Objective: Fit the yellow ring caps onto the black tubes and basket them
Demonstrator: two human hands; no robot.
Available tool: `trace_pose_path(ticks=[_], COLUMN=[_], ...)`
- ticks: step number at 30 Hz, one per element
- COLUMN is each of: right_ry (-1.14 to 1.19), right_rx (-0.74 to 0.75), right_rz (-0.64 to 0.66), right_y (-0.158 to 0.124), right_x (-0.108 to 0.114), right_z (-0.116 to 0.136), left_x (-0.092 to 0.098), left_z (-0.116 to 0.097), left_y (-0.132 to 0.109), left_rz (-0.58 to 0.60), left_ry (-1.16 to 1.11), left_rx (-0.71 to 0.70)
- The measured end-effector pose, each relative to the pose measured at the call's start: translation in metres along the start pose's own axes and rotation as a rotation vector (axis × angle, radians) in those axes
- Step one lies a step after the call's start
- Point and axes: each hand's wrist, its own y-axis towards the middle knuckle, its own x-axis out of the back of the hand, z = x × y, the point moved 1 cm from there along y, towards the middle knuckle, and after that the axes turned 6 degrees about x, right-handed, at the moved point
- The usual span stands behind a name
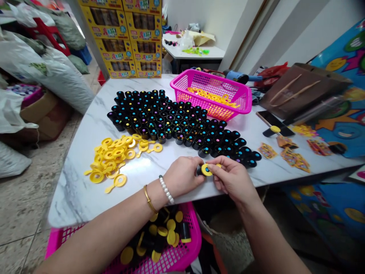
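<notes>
My left hand (184, 176) is closed round a small black tube (200, 171) near the front edge of the white marble table (85, 190). My right hand (230, 177) pinches a yellow ring cap (205, 169) against the tube's end. A loose pile of yellow ring caps (114, 156) lies to the left of my hands. Behind my hands, many upright black tubes (171, 118) with coloured tops stand packed together.
A pink basket (212, 93) with yellow caps stands at the back of the table. Another pink basket (171, 258) under the table edge holds capped black tubes. A phone (270, 121) and coloured stickers (293, 156) lie right. Bags and yellow cartons (128, 38) stand behind.
</notes>
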Motion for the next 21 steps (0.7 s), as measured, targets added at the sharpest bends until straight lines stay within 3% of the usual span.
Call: trace_pose_path(ticks=[8, 13, 15, 19, 21], right_ry=[-0.014, -0.013, -0.011, 0.012, 0.003], right_rx=[0.068, 0.005, 0.0, 0.022, 0.03], right_rz=[-0.018, 0.072, 0.081, 0.038, 0.025], right_y=[-0.001, -0.002, -0.003, -0.005, -0.006], right_x=[-0.001, 0.002, 0.002, 0.001, -0.002], right_z=[-0.005, -0.005, -0.006, -0.007, -0.008], left_x=[-0.002, 0.005, 0.005, 0.001, 0.0], left_z=[0.001, 0.001, 0.002, 0.003, 0.002], left_y=[0.0, 0.004, 0.008, 0.011, 0.007], left_rz=[0.015, 0.268, 0.311, 0.329, 0.282], left_ry=[-0.086, -0.437, -0.549, -0.608, -0.569], left_rx=[0.079, 0.285, 0.345, 0.368, 0.325])
